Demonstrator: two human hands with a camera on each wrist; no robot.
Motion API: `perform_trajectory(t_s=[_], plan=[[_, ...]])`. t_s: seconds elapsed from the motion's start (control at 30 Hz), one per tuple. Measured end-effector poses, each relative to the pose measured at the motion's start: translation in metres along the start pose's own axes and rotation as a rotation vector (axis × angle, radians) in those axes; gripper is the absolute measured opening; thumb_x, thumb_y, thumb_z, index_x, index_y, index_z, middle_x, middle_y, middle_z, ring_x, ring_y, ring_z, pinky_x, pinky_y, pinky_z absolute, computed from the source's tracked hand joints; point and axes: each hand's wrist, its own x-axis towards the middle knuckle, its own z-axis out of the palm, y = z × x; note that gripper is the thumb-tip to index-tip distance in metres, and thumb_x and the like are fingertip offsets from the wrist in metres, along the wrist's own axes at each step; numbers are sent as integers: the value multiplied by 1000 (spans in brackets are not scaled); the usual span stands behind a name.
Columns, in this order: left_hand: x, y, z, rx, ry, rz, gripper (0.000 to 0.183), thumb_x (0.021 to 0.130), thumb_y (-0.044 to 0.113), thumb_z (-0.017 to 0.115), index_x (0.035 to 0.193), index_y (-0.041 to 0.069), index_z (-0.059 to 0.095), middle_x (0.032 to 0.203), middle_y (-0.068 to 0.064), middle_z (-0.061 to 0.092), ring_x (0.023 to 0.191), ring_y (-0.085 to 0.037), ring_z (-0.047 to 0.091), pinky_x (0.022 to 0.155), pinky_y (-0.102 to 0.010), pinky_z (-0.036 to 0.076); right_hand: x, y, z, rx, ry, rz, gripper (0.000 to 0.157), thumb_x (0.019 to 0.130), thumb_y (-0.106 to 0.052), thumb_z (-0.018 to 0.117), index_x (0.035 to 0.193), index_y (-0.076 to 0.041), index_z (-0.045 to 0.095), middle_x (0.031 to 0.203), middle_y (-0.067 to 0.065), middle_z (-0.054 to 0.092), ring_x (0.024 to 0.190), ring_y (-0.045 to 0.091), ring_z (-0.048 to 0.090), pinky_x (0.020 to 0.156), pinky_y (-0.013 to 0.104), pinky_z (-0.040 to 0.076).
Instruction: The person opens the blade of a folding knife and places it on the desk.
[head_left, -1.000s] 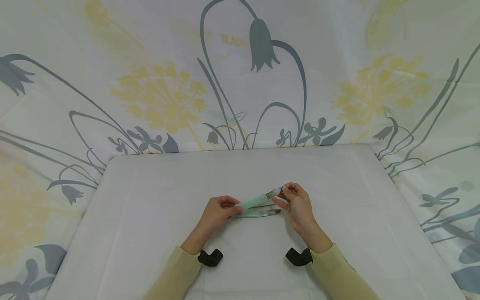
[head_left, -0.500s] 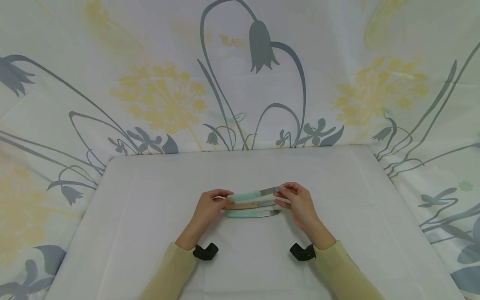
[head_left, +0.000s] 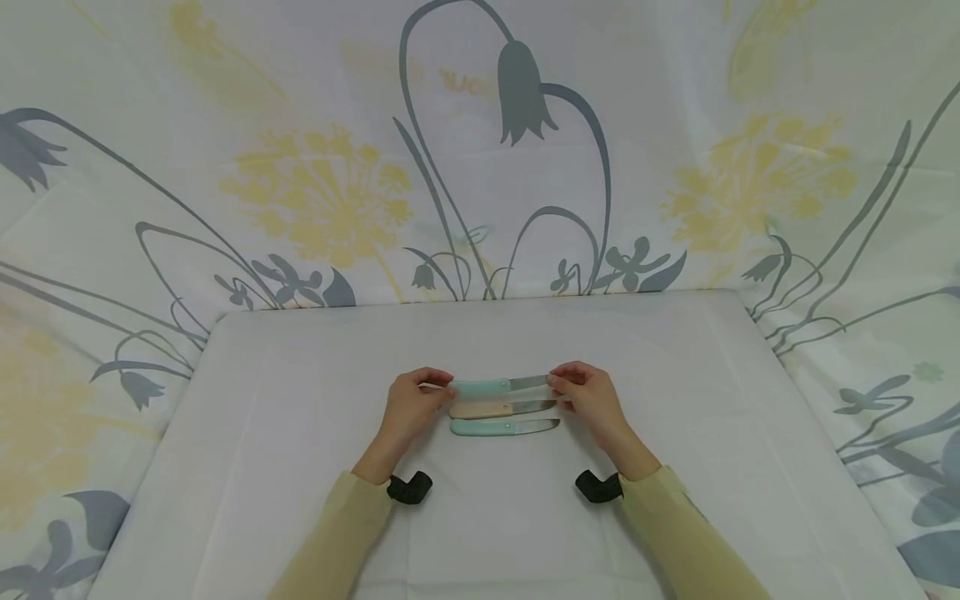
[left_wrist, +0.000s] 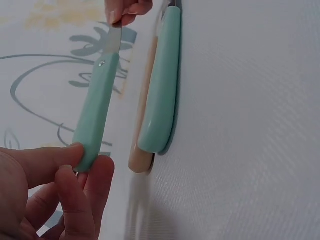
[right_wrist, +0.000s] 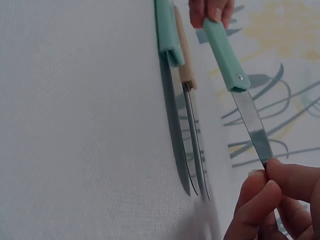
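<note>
Between both hands a mint-green-handled knife point(head_left: 480, 387) is held level, its blade toward the right. My left hand point(head_left: 408, 410) pinches the end of its handle point(left_wrist: 96, 107) between thumb and fingers. The fingertips of my right hand point(head_left: 597, 407) pinch the tip of its blade point(right_wrist: 252, 122). Just nearer to me, a beige-handled knife point(head_left: 480, 409) and a second mint-green-handled knife point(head_left: 482, 427) lie side by side on the white cloth, roughly parallel, blades also to the right. The wrist views show the held knife raised off the cloth.
White cloth covers the table point(head_left: 300, 358). Behind it and along the sides hangs a flower-patterned fabric point(head_left: 465, 167). Each wrist wears a black camera mount point(head_left: 410, 488).
The held knife has moved slightly away from me and turned from slanted to nearly level. My left hand has shifted left and away, uncovering the handles of the two lying knives.
</note>
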Motion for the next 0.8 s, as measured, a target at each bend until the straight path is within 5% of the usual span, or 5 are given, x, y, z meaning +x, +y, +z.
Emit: perform_trajectory(t_s=[0.27, 0.8], plan=[[2, -4, 1, 98, 47, -15, 15, 87, 14, 76, 100, 9, 78, 95, -3, 73, 83, -16, 68, 72, -31, 52, 10, 9, 2, -226, 25, -37, 18, 92, -13, 73, 105, -2, 72, 90, 6, 68, 68, 14, 54, 58, 24, 46], [2, -6, 6, 249, 10, -17, 10, 89, 16, 74, 95, 10, 79, 85, 0, 69, 77, -17, 58, 70, -32, 46, 11, 9, 3, -440, 23, -140, 11, 87, -6, 75, 98, -3, 75, 84, 5, 69, 75, 19, 59, 68, 31, 45]])
